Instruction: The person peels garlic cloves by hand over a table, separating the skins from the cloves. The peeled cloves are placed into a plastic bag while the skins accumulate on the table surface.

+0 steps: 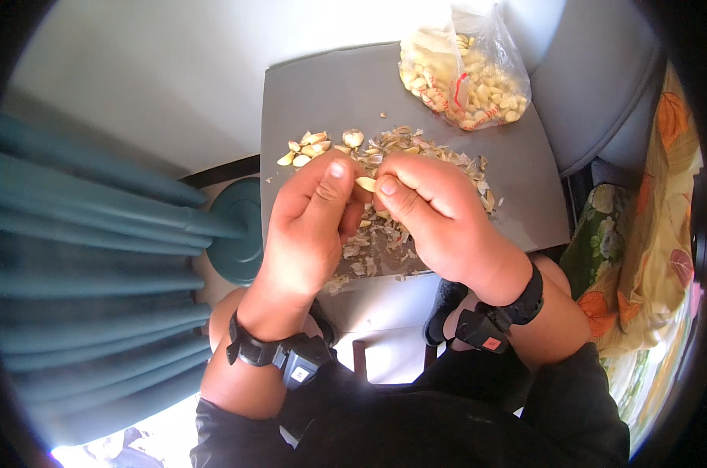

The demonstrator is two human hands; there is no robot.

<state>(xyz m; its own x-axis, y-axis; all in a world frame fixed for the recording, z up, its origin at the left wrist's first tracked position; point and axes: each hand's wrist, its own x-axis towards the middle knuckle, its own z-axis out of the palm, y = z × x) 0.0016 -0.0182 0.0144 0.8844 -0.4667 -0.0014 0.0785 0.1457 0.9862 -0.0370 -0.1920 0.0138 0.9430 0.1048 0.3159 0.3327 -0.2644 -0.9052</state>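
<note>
A pale garlic clove [365, 184] is pinched between my two hands above a grey tabletop [330, 88]. My left hand [318, 205] has its fingers curled at the clove's left end. At the right end, the thumb and fingers of my right hand [426, 205] grip it. Dry garlic skins [453, 157] lie scattered behind and beneath the hands. Several garlic cloves [307, 146] are grouped at the left, beside a partly covered garlic bulb [353, 138]. A clear plastic bag [464, 76] full of pale cloves stands at the back right; it bears red writing.
A teal curtain [96, 251] hangs at the left, near a round teal container [235, 234] beside the table. On the right are a grey padded seat [593, 88] and patterned fabric [640, 251]. Behind the table rises a white wall [155, 76].
</note>
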